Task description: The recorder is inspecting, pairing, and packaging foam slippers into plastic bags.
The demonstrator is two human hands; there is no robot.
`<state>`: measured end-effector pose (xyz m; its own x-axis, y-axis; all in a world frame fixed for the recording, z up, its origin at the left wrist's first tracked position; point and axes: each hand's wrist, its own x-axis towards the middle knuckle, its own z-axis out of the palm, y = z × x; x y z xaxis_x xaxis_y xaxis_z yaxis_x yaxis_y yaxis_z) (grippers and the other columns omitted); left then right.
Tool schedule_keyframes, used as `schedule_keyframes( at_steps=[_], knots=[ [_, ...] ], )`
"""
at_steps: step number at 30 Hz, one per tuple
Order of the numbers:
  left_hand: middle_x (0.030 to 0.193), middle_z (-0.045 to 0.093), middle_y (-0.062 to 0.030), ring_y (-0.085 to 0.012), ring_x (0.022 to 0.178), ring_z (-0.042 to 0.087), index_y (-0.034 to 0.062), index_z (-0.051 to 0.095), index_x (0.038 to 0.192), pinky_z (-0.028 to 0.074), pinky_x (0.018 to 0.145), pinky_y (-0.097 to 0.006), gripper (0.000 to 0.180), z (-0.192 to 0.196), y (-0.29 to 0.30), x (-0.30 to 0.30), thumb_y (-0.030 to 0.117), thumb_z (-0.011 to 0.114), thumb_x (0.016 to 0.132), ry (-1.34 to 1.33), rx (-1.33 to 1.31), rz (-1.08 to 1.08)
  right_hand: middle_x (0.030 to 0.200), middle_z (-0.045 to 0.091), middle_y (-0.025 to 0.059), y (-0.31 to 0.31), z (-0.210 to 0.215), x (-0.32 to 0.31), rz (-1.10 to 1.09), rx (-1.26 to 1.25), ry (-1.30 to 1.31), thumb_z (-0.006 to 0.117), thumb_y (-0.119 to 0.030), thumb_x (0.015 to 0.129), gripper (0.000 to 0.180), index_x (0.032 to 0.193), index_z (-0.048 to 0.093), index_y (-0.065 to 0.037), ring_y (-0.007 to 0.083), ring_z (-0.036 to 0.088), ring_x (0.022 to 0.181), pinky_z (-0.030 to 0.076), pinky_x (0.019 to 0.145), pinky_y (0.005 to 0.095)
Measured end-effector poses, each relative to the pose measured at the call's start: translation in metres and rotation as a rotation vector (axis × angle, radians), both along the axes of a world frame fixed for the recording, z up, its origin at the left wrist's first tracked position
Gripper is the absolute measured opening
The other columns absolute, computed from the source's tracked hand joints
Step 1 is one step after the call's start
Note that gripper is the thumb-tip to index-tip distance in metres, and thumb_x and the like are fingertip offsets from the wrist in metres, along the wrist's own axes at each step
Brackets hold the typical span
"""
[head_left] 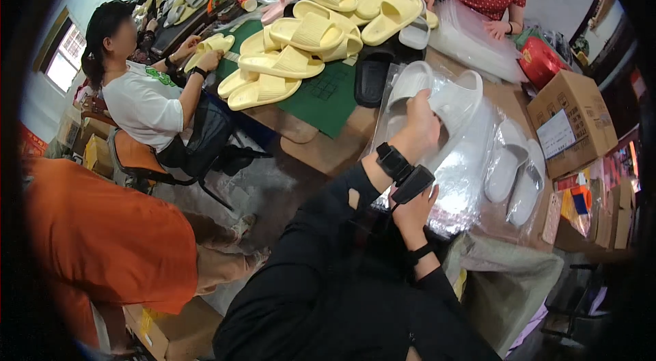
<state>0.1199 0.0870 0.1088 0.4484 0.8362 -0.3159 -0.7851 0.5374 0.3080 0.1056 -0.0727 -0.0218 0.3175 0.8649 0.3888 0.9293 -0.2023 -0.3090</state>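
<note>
My left hand (424, 122) is closed on a pair of pale grey-white slippers: a left slipper (411, 81) and a right slipper (459, 101). Under them spreads a shiny stack of clear plastic bags (454, 187). My right hand (413, 212) is at the near edge of the bags, its fingers bent against the film and partly covered by the device on my left wrist. To the right, another pale slipper pair (507, 161) lies inside a clear bag. A black slipper (373, 79) rests just left of the bags.
Yellow slippers (307, 33) are heaped on a green mat (324, 98). A cardboard box (572, 122) stands at the right, near a red bag (542, 60). Co-workers sit around the table; one in orange (116, 224) is close on my left. A cloth-lined bin (502, 272) is below the table edge.
</note>
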Motion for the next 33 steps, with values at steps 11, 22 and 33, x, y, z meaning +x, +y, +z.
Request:
schedule_keyframes(
  at_steps=[11,22,33],
  knots=[
    [0.135,0.032,-0.0223,-0.0317,0.122,0.036,0.0091,0.014,0.141,0.030,0.100,-0.044,0.074,-0.084,-0.029,-0.023,0.018,0.057,0.082,0.799,0.577,-0.302,0.119,0.057,0.0154,-0.003,-0.014,-0.004,0.019,0.002,-0.064,0.054,-0.038,0.081,0.044,0.110,0.062,-0.006,0.0360,0.043,0.120,0.011,0.110,0.0508],
    [0.131,0.038,-0.0261,-0.0460,0.127,0.026,0.0074,0.051,0.123,0.015,0.105,-0.059,0.047,-0.110,-0.073,-0.091,0.023,0.061,0.080,1.668,1.444,0.085,0.126,0.047,0.0148,-0.013,-0.015,0.010,-0.125,0.568,1.231,0.048,-0.011,0.093,0.036,0.125,0.041,0.004,0.0211,0.044,0.118,0.035,0.098,0.0326],
    [0.132,0.032,-0.0380,-0.0504,0.125,0.031,0.0039,0.048,0.123,0.026,0.102,-0.057,0.060,-0.136,-0.104,-0.081,0.032,0.067,0.073,1.399,2.001,-0.080,0.124,0.044,0.0342,-0.024,0.037,0.036,-0.235,0.129,0.268,0.059,-0.037,0.084,0.031,0.104,0.067,-0.014,0.0463,0.039,0.118,0.034,0.099,0.0415]
  ],
)
